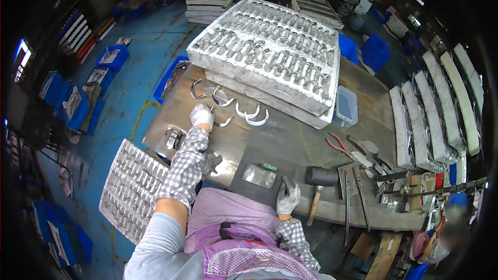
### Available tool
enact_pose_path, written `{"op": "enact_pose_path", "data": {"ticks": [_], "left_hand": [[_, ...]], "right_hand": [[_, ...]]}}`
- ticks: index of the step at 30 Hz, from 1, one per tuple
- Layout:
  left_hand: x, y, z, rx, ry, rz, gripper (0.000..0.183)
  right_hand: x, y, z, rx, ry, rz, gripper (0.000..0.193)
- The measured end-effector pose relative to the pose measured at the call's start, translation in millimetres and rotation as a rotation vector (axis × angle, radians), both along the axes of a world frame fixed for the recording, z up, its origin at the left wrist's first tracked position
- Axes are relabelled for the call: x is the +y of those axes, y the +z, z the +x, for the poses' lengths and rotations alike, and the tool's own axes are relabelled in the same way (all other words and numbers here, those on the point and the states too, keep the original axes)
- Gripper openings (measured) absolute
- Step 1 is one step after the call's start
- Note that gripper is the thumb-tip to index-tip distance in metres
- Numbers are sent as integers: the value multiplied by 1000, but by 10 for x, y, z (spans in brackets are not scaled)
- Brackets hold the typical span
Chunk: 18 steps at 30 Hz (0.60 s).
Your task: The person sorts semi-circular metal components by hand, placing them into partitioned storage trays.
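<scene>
My left hand [201, 116], in a whitish work glove, is at the left of the metal-topped bench with fingers curled. A curved, shiny metal piece [224, 123] is at its fingers, partly hidden by the glove. Just beyond lie several similar C-shaped metal pieces [258, 121]. My right hand [288, 197], gloved with dark fingertips, rests at the bench's near edge, fingers stretched out and holding nothing visible. To its left sits a shiny metal block [259, 176] on a dark mat, with a small green item [268, 167] behind it. A black-headed mallet [320, 177] lies to its right.
A big white foam tray [259, 79] of metal parts stands at the back on another tray. Red-handled pliers [338, 145], metal bars [361, 197] and a clear plastic box [346, 105] are on the right. Another filled tray [120, 197] sits lower left. A co-worker [441, 238] is at far right.
</scene>
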State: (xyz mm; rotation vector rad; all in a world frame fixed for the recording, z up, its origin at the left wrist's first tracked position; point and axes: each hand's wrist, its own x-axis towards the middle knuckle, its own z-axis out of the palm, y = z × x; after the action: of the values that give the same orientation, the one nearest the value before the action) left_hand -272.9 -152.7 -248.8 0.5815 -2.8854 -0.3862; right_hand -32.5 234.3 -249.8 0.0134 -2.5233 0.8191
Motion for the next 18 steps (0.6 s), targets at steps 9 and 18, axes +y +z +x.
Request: {"op": "enact_pose_path", "data": {"ticks": [9, 18], "left_hand": [[674, 1304, 1422, 23, -35, 702, 31], [1334, 529, 2380, -140, 98, 1792, 40]], "right_hand": [[-144, 474, 80, -143, 158, -220, 41], [-519, 818, -32, -527, 188, -423, 16]]}}
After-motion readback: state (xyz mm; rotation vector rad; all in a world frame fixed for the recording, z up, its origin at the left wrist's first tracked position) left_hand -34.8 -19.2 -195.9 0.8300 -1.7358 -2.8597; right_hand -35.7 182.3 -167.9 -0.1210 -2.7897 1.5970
